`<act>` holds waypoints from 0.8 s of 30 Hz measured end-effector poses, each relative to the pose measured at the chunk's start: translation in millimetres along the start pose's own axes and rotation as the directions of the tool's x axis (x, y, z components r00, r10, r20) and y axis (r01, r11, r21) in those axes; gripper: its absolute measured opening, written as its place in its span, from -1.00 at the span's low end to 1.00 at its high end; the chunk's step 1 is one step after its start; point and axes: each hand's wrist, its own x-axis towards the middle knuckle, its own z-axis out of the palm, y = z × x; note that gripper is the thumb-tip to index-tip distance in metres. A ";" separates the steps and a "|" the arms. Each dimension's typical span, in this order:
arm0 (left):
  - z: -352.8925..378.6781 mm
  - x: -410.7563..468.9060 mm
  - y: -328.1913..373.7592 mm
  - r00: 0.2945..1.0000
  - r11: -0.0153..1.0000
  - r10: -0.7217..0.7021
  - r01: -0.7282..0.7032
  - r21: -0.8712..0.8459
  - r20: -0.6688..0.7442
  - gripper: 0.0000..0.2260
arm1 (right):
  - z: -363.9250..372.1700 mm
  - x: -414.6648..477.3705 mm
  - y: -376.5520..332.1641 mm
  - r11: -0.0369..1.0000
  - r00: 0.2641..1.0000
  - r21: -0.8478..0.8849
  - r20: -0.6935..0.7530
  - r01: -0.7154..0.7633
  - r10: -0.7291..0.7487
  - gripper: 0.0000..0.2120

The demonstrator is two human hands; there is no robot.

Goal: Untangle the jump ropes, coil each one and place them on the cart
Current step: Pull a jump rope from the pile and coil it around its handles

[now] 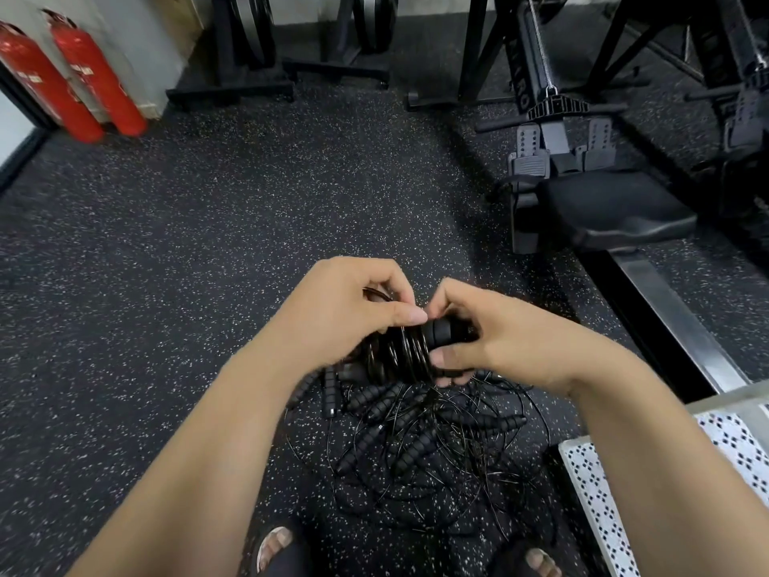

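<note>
I hold one black jump rope above the floor, its thin cord wound in tight turns around its foam handles. My left hand pinches the cord at the top of the wound bundle. My right hand grips the handle end of the same rope from the right. Below my hands a tangled pile of black jump ropes with ribbed foam handles lies on the speckled floor. The cart, with a white perforated shelf, stands at the lower right edge.
A rowing machine with its rail runs along the right. Two red fire extinguishers lean at the far left wall. Black rack bases stand at the back. My sandalled feet are at the bottom edge.
</note>
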 end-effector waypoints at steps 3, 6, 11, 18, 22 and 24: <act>-13.2 -0.9 -2.2 0.996 0.981 0.021 -0.004 -0.196 0.086 -0.82 | -6.3 -11.3 -9.0 0.994 0.987 0.111 0.155 0.021 -0.038 -0.74; -19.8 -2.6 -7.8 0.981 0.938 0.101 -0.038 -0.346 0.168 -0.81 | -10.6 -19.6 -18.6 0.971 0.948 0.230 0.291 0.062 -0.130 -0.72; -18.1 3.9 -12.3 0.963 0.834 0.220 -0.103 -0.542 0.156 -0.66 | -7.2 -21.7 -26.1 0.876 0.925 0.468 0.267 0.120 -0.269 -0.71; 5.5 6.2 -4.8 0.994 0.670 0.047 -0.101 -0.736 -0.094 -0.79 | 9.3 -8.2 -28.2 0.640 0.948 0.755 0.081 0.143 -0.307 -0.75; 18.4 9.0 5.1 0.966 0.591 -0.165 -0.063 -0.804 -0.197 -0.82 | 15.8 -0.3 -33.7 0.511 0.958 0.841 -0.027 0.176 -0.285 -0.70; 26.8 10.5 4.7 0.946 0.623 -0.209 -0.067 -0.780 -0.248 -0.83 | 21.5 3.2 -34.1 0.481 0.962 0.856 -0.061 0.188 -0.267 -0.61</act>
